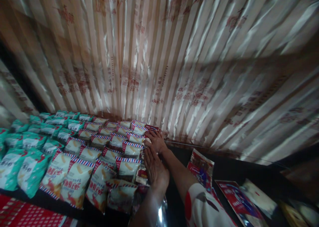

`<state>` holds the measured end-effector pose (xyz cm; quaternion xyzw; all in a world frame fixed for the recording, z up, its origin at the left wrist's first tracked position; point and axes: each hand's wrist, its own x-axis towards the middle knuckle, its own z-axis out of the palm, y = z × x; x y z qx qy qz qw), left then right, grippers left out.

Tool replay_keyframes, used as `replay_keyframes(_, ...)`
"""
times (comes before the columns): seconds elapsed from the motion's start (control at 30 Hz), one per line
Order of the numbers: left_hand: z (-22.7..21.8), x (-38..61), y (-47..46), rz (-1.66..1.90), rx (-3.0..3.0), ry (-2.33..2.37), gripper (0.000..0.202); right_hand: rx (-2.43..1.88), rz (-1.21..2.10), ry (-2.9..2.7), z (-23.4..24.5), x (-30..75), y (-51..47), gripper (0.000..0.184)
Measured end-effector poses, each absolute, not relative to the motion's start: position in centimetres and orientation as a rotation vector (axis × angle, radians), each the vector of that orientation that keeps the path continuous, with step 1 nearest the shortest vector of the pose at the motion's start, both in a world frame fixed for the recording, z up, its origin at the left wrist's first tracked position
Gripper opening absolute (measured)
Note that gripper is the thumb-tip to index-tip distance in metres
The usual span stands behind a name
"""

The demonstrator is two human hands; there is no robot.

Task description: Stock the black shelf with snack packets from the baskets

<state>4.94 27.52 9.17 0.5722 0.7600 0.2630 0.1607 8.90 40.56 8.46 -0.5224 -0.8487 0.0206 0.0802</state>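
Note:
My left hand (156, 170) lies flat with fingers extended, pressed along the right edge of the rows of snack bags. Just beyond it, my right hand (156, 141) is also stretched flat against the same edge, its forearm coming from the right in a white floral sleeve (204, 207). Partly covered by my hands is a column of red packets (142, 175). Beside my fingers stand rows of white snack bags (128, 167) with red-and-blue striped tops. A clear plastic bag front (122, 195) is nearest my left wrist.
Teal snack bags (33, 169) stand in rows at the left. Red-and-blue packets (200, 169) and a flat white packet (259, 197) lie on the dark table (229, 167) at the right. Behind rises a shiny pleated curtain (154, 54). A red checked cloth (27, 212) is at the front left.

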Motion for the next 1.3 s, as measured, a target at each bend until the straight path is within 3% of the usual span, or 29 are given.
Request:
replay_keyframes(0.63, 9.0, 4.8, 27.3, 0.870, 1.692, 2.147, 0.060, -1.603, 0.070, -2.523, 8.6, 9.2, 40.6, 0.057)
replay_keyframes(1.3, 10.9, 5.0, 25.8, 0.933, 1.750, 2.147, 0.063, -1.504, -0.019, -2.346, 9.4, 10.2, 39.3, 0.045)
